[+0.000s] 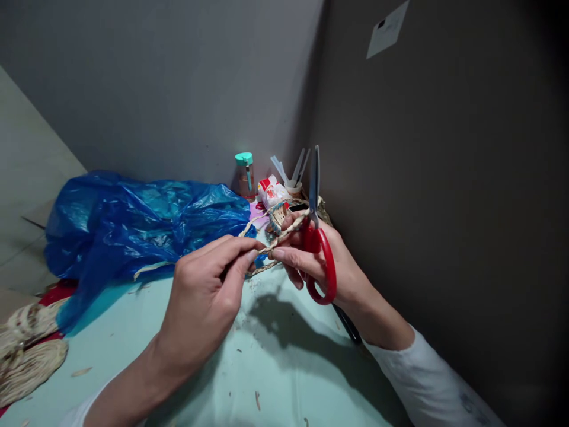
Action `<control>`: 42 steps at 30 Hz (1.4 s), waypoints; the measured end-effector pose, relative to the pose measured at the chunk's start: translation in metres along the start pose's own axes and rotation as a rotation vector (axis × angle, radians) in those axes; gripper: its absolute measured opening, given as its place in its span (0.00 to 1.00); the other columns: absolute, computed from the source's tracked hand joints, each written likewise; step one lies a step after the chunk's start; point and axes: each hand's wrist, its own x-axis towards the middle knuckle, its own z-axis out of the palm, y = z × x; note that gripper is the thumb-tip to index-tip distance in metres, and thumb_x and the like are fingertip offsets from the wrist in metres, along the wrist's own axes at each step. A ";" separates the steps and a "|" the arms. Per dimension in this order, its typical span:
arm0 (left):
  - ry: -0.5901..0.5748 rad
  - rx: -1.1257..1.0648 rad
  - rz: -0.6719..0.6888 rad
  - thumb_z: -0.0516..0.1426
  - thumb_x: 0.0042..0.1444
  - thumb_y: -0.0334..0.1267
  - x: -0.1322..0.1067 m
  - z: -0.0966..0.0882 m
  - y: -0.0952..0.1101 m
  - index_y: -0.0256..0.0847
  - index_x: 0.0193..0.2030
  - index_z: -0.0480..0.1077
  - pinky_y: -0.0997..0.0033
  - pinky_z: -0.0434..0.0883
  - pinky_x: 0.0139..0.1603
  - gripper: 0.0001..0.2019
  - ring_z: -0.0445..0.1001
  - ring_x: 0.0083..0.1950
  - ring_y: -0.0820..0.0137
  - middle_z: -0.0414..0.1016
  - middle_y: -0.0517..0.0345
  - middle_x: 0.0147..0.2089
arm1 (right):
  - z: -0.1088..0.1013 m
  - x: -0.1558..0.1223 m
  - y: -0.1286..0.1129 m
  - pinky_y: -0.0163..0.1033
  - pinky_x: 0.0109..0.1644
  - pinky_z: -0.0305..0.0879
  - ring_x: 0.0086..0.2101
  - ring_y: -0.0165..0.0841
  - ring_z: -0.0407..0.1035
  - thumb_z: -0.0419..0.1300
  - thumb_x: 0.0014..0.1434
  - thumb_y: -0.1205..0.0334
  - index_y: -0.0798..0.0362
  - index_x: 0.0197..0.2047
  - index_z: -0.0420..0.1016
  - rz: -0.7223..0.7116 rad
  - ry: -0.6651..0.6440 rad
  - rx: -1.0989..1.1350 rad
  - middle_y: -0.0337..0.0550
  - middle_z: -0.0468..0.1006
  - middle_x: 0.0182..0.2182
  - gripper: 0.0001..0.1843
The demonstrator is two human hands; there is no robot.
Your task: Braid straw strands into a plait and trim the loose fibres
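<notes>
My left hand (208, 290) pinches a twisted straw-coloured cord (284, 232) between thumb and forefinger. My right hand (320, 261) grips the same cord just to the right and also carries red-handled scissors (317, 237), the handles looped over its fingers and the blades pointing up and shut. The cord runs back towards a small woven piece (279, 214) on the pale green table top (275, 367).
A big crumpled blue plastic bag (133, 225) lies at the left. Bundles of pale fibre (26, 356) sit at the left edge. In the corner stand a teal-capped bottle (245, 175), a red-and-white packet (272, 193) and a cup of sticks (293, 178). Grey walls close the back and right.
</notes>
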 end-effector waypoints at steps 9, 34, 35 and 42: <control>-0.213 -0.743 -0.564 0.64 0.55 0.39 0.012 -0.013 -0.012 0.37 0.34 0.77 0.83 0.47 0.17 0.06 0.50 0.19 0.83 0.65 0.65 0.22 | -0.010 -0.001 -0.001 0.28 0.15 0.56 0.15 0.22 0.61 0.71 0.54 0.56 0.50 0.38 0.64 0.009 0.055 -0.097 0.28 0.71 0.22 0.19; 0.030 -0.911 -0.542 0.65 0.55 0.34 0.009 -0.019 0.003 0.35 0.33 0.79 0.85 0.44 0.16 0.04 0.49 0.17 0.87 0.69 0.61 0.23 | -0.007 -0.005 0.023 0.39 0.24 0.46 0.18 0.34 0.67 0.51 0.60 0.69 0.57 0.35 0.72 -0.651 0.252 -1.762 0.39 0.71 0.17 0.08; 0.027 -0.905 -0.548 0.65 0.55 0.34 0.008 -0.019 0.003 0.35 0.33 0.79 0.85 0.44 0.16 0.04 0.49 0.17 0.87 0.69 0.61 0.23 | -0.008 -0.005 0.025 0.39 0.23 0.45 0.17 0.34 0.65 0.51 0.60 0.71 0.57 0.34 0.72 -0.657 0.238 -1.726 0.39 0.71 0.17 0.09; -0.029 -0.966 -0.600 0.65 0.55 0.34 0.009 -0.020 0.005 0.36 0.34 0.79 0.85 0.45 0.15 0.04 0.47 0.17 0.86 0.68 0.63 0.23 | -0.016 -0.003 0.031 0.34 0.24 0.55 0.17 0.28 0.65 0.50 0.66 0.67 0.54 0.35 0.66 -0.654 0.180 -1.462 0.36 0.73 0.20 0.08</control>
